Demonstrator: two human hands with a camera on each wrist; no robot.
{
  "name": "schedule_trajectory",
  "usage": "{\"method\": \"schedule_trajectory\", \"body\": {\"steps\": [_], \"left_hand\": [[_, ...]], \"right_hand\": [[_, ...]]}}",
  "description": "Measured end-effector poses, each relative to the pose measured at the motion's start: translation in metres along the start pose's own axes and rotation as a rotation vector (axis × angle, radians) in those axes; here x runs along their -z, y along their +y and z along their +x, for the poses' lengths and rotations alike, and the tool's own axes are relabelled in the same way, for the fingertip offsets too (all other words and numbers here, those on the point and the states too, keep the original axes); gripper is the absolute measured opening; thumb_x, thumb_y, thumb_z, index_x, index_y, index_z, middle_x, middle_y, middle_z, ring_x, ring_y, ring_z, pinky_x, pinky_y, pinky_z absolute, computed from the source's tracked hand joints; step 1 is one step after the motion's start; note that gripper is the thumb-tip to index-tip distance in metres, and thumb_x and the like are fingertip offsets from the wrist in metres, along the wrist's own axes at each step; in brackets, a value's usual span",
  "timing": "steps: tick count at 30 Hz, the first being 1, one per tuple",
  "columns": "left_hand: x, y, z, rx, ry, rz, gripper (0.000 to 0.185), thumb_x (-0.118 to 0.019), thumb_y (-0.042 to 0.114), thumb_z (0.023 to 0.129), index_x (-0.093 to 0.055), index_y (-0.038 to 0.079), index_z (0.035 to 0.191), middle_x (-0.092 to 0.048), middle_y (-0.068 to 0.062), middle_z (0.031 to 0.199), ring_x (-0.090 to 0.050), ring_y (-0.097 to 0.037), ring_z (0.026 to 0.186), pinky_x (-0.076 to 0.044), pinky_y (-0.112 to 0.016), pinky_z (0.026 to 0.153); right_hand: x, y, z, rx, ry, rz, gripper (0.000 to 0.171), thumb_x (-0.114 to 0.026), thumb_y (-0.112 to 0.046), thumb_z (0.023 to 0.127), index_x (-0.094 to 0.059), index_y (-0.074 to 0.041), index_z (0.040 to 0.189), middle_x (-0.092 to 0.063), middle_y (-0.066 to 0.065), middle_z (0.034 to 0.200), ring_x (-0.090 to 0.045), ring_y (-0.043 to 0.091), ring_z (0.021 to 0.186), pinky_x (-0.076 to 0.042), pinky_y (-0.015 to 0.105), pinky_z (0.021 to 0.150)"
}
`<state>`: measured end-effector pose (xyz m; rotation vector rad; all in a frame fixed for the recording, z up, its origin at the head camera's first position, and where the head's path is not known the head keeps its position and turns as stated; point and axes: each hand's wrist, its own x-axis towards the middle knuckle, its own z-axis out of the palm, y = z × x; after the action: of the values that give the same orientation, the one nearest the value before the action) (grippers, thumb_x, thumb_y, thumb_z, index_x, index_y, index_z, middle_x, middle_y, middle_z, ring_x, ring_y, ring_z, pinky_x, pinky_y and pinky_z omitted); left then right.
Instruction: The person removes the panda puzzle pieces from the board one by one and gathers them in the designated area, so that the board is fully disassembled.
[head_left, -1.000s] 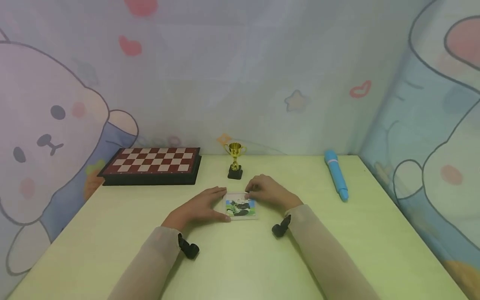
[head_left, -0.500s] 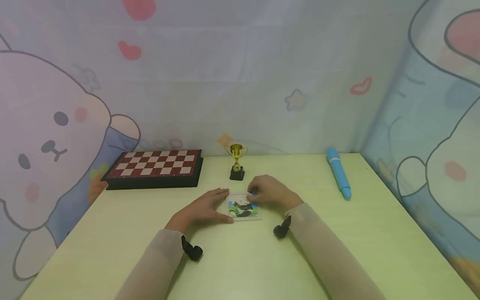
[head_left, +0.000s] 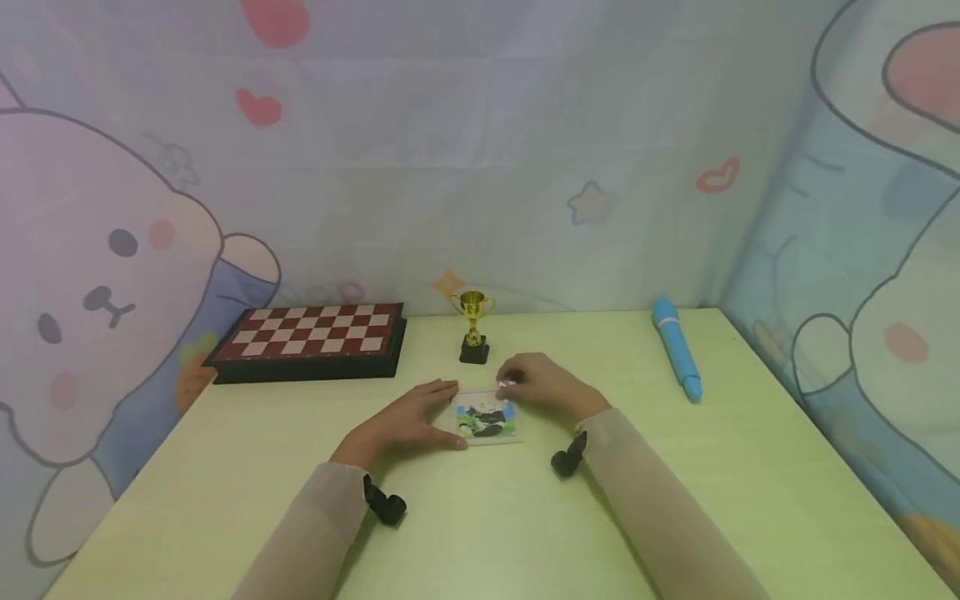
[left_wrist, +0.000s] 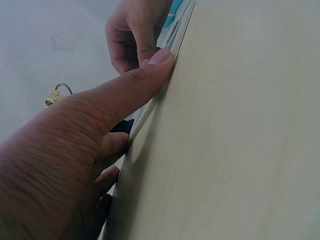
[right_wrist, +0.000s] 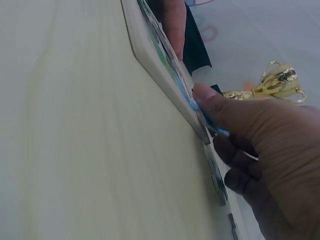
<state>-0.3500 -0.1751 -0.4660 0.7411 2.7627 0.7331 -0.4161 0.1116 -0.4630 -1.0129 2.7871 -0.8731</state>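
A small jigsaw puzzle (head_left: 486, 419) with a black-and-white animal picture lies flat in its pale tray (right_wrist: 167, 82), mid-table. My left hand (head_left: 405, 422) spans the tray's left side, its thumb (left_wrist: 150, 67) on the near edge and extended fingertips at the far left corner. Over the far right corner, my right hand (head_left: 547, 387) pinches a puzzle piece (right_wrist: 218, 130) between thumb and fingers. Blue shows on that piece in the right wrist view, low at the tray's rim. Part of the picture's upper right is hidden beneath the right fingers.
Behind the puzzle stands a gold trophy (head_left: 473, 317) on a black base. A checkered board box (head_left: 309, 340) sits back left and a blue pen-shaped toy (head_left: 677, 350) back right. In the right wrist view, flat loose puzzle pieces (right_wrist: 218, 182) lie beyond the tray.
My right fingers have shifted slightly at the tray's far right corner, and a pale bit of the pinched piece now shows between them. My left hand stays in place on the tray.
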Motion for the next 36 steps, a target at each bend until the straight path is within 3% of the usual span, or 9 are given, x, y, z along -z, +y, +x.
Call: {"method": "schedule_trajectory", "body": {"steps": [6, 13, 22, 27, 32, 36], "left_hand": [[-0.001, -0.001, 0.000, 0.002, 0.002, -0.011, 0.109, -0.075, 0.073, 0.072, -0.034, 0.021, 0.159, -0.026, -0.001, 0.165, -0.017, -0.027, 0.153, -0.022, -0.055, 0.119], [-0.002, 0.001, 0.001, 0.002, -0.005, -0.005, 0.108, -0.075, 0.073, 0.073, -0.034, 0.022, 0.159, -0.026, -0.001, 0.165, -0.018, -0.027, 0.152, -0.021, -0.055, 0.119], [0.000, 0.000, -0.002, -0.005, -0.003, -0.010, 0.107, -0.076, 0.070, 0.074, -0.034, 0.021, 0.159, -0.026, -0.001, 0.165, -0.017, -0.027, 0.153, -0.019, -0.055, 0.120], [-0.001, -0.001, -0.003, -0.008, 0.000, -0.013, 0.106, -0.077, 0.069, 0.074, -0.034, 0.020, 0.159, -0.026, -0.002, 0.165, -0.017, -0.028, 0.153, -0.020, -0.056, 0.119], [-0.002, -0.001, -0.002, -0.016, 0.003, -0.003, 0.106, -0.075, 0.071, 0.074, -0.035, 0.021, 0.159, -0.027, -0.001, 0.164, -0.018, -0.027, 0.153, -0.021, -0.055, 0.120], [0.001, 0.000, -0.003, -0.009, 0.000, 0.016, 0.107, -0.075, 0.072, 0.074, -0.034, 0.021, 0.159, -0.028, 0.000, 0.164, -0.018, -0.027, 0.153, -0.021, -0.054, 0.120]], "right_hand": [[0.003, 0.000, -0.003, -0.035, 0.019, 0.156, 0.021, -0.074, -0.028, 0.093, -0.071, -0.016, 0.111, -0.069, -0.007, 0.102, -0.063, 0.013, 0.098, -0.051, 0.039, 0.090], [0.019, 0.015, -0.014, -0.054, 0.069, 0.223, 0.024, -0.070, -0.033, 0.096, -0.072, -0.016, 0.114, -0.071, -0.006, 0.105, -0.066, 0.016, 0.103, -0.052, 0.042, 0.093], [0.042, 0.065, -0.050, -0.145, 0.139, 0.270, 0.029, -0.069, -0.036, 0.097, -0.072, -0.013, 0.114, -0.070, 0.001, 0.107, -0.064, 0.022, 0.102, -0.053, 0.039, 0.085], [0.053, 0.089, -0.072, -0.169, 0.195, 0.262, 0.026, -0.071, -0.035, 0.096, -0.074, -0.014, 0.111, -0.070, 0.002, 0.104, -0.064, 0.023, 0.102, -0.050, 0.042, 0.089], [0.059, 0.100, -0.085, -0.195, 0.204, 0.228, 0.021, -0.071, -0.031, 0.096, -0.075, -0.015, 0.108, -0.072, -0.001, 0.100, -0.064, 0.021, 0.097, -0.048, 0.043, 0.092], [0.060, 0.099, -0.086, -0.165, 0.178, 0.234, 0.020, -0.071, -0.029, 0.096, -0.076, -0.015, 0.109, -0.073, 0.000, 0.106, -0.064, 0.022, 0.104, -0.048, 0.044, 0.095]]}}
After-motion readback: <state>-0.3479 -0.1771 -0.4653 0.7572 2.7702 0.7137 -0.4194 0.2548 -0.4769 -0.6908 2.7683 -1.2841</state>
